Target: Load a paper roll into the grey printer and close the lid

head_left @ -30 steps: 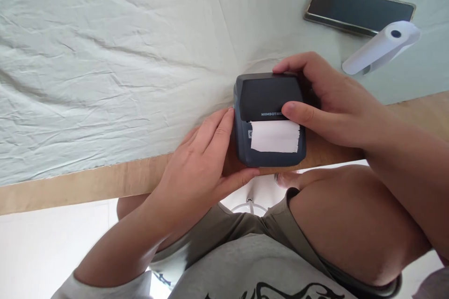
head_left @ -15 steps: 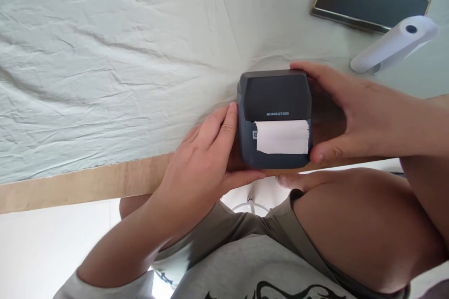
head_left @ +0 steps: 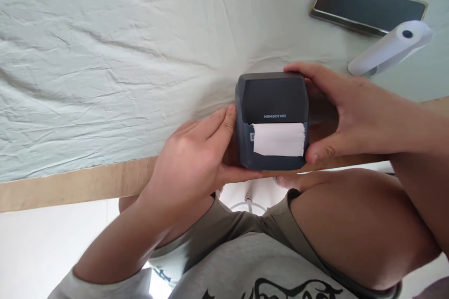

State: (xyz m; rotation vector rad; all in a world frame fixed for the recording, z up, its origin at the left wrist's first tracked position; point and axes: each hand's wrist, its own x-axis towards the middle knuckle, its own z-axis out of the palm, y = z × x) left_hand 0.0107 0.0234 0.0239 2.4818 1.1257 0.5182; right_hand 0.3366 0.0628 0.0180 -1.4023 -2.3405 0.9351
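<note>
Between my two hands stands a dark label printer (head_left: 273, 98) marked NIIMBOT, near the table's front edge. A strip of white paper (head_left: 278, 140) with a ragged right edge comes out of its slot and lies over the lower front. My left hand (head_left: 196, 154) grips the printer's left side, its thumb along the bottom edge. On the other side, my right hand (head_left: 351, 112) clasps it with fingers at the top right corner and thumb at the lower right.
A roll of white paper (head_left: 386, 51) stands at the right, a loose end hanging from it. Behind it lies a smartphone (head_left: 372, 7), screen up. A wrinkled pale cloth (head_left: 105, 65) covers the table, whose wooden edge (head_left: 80, 184) runs in front of my legs.
Both hands keep their hold on the printer. The whole view has shifted slightly, with the printer and hands a little further left in the picture. Nothing else has visibly changed.
</note>
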